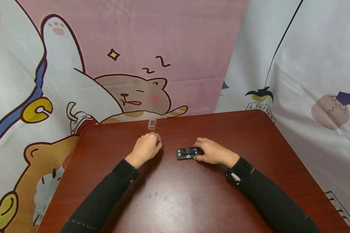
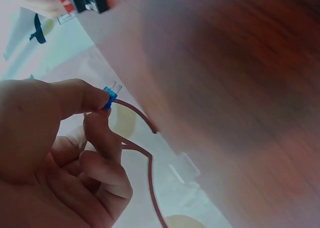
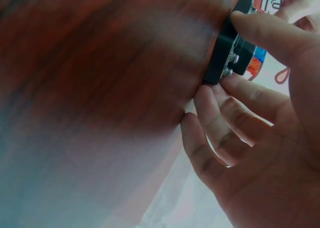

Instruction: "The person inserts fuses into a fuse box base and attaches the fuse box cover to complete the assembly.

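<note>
Between the thumb and forefinger of my left hand (image 1: 145, 146) is a small blue blade fuse (image 2: 110, 97). Its two metal prongs point up and away from the fingertips in the left wrist view. To the right on the table lies a black fuse block (image 1: 183, 157) with red and blue fuses seated in it and screw terminals along its edges. My right hand (image 1: 211, 152) grips the block's right end, thumb on the near side and fingers on the far side. In the right wrist view, part of the block (image 3: 218, 61) is hidden by the thumb. The blue fuse and the block are apart.
A small clear plastic box (image 1: 152, 124) stands near the back edge of the brown wooden table (image 1: 175, 200), beyond my left hand. Behind the table hangs a cartoon-printed cloth (image 1: 192, 48).
</note>
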Available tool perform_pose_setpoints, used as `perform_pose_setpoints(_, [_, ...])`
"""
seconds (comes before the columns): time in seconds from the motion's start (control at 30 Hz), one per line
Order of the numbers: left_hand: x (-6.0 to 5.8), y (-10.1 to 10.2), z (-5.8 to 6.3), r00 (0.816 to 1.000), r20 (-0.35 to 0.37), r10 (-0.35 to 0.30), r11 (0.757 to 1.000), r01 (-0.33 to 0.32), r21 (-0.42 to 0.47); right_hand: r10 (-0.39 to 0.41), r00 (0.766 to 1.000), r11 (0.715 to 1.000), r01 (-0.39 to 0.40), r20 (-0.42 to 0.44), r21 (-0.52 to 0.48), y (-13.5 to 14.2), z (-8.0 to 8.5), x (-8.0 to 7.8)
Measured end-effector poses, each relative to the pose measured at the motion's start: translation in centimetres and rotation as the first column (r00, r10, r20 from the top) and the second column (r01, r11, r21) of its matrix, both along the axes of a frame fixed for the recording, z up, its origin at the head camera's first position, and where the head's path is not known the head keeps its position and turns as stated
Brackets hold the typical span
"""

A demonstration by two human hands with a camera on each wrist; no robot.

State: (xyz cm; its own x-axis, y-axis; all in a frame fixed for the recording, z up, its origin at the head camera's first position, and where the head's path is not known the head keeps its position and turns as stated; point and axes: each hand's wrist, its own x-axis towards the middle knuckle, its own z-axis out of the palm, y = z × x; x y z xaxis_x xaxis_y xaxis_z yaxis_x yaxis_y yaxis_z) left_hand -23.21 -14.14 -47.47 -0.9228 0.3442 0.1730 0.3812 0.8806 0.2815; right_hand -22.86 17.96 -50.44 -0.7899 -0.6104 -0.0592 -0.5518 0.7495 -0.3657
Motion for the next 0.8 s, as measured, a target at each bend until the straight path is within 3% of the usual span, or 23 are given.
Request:
perform_pose_setpoints(0.47, [1.6,3.1,2.2,0.993,-0.023,-0.114,0.993,0.114,0.004,0.001,1.0,1.0,-0.001,0.006,0.001,-0.1,0.3,0.0])
perform_pose_setpoints(0.8, [2.4,4.6,2.3,0.984,-0.034,-0.174,0.985,0.173,-0.015,0.002,1.0,1.0,-0.002,-0.005,-0.011,0.0,0.0,0.0])
